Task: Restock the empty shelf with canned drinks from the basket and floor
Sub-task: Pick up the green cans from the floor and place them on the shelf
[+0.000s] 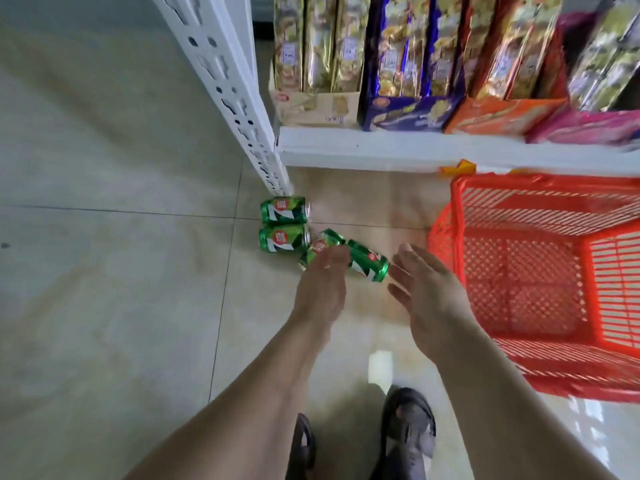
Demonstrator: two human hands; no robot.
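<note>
Four green cans lie on their sides on the tiled floor, close to the foot of the white shelf upright. The far can and the second can lie side by side, just beside each other. The third can is largely hidden under the left hand, so only its top end and a strip of its label show. The fourth can lies tilted between the two hands.

The left hand reaches down over the third can with its fingers extended; whether they touch the can or hover above it cannot be told, and its grip looks loose, closed on nothing visible. The right hand is spread wide, fingers apart and holding nothing, near the fourth can but not touching it.

The orange basket stands to the right — its far side runs out of frame, and the part of its inside that shows holds no cans. Above, the white shelf edge carries boxes of snack packs, blurred and cut off at the top. A small orange tag hangs below the shelf edge, its print unreadable. Two dark shoes show at the bottom — the left one is half covered by the forearm.
</note>
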